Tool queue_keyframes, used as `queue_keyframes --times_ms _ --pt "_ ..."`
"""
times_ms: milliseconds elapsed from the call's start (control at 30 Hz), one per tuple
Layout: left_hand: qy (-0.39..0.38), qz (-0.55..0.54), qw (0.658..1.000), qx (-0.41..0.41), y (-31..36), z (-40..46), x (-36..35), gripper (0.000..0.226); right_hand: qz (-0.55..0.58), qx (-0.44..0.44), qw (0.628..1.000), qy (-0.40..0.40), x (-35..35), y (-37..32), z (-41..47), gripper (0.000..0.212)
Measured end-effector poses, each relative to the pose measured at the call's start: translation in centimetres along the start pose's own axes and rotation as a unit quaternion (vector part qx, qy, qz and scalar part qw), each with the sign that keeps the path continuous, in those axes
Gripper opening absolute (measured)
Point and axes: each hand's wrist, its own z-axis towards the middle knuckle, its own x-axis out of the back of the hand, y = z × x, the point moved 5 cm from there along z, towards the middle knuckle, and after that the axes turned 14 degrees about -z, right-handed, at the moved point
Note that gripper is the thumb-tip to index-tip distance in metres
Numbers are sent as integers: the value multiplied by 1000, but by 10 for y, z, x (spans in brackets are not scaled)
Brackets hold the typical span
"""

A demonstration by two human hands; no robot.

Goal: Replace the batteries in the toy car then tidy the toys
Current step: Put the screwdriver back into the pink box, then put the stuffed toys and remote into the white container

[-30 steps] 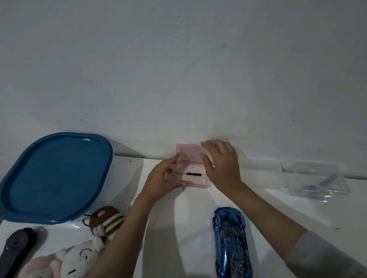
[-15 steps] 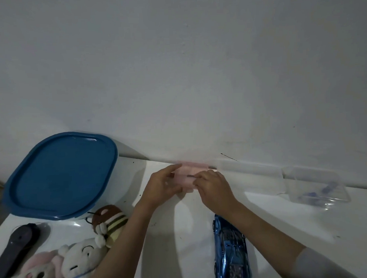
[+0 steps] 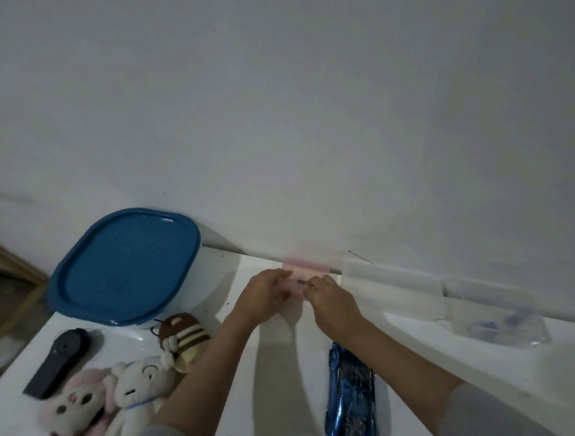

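Both hands at frame ctr, by wall: my left hand grips pink box; right hand pinches small dark bit at its front. Blue toy car lower ctr-right on white table. Plush toys lower left.

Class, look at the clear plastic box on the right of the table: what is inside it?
Inside the clear plastic box lie a few small blue items, too blurred to identify. Nothing covers them; both hands are at the pink case.
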Motion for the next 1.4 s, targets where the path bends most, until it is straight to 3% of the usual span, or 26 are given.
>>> queue_keyframes --times_ms 100,200,400,600,700,800,1000,1200,1333,1400 --pt "28 40 999 10 11 -18 1 51 9 -5 1000 -26 3 1 1 42" --pt "120 18 992 -24 27 -49 20 50 36 -35 998 -32 13 -4 1 33" --pt "312 -9 948 -61 29 -100 112 38 197 -51 978 48 48 -49 4 36" --pt "427 0 903 37 -38 -136 232 44 343 -70 934 72 75 -127 44 41" --pt "413 -3 908 66 -78 -140 277 49 375 -114 918 65 76 -161 72 49" --pt "349 -24 933 83 -114 -129 306 54 373 -180 910 31 67 -188 97 52" --pt "196 -45 976 82 -143 -96 321 51 366 -307 877 48 61 -209 119 26" --pt "185 -50 980 58 -147 -86 330 45 313 -357 877 77 65 -217 118 19" --pt "194 -59 979 30 -144 -85 338 45 305 -374 869 105 71 -222 115 48" --pt "200 -58 978 15 -142 -85 341 44 311 -371 867 114 75 -222 114 53"
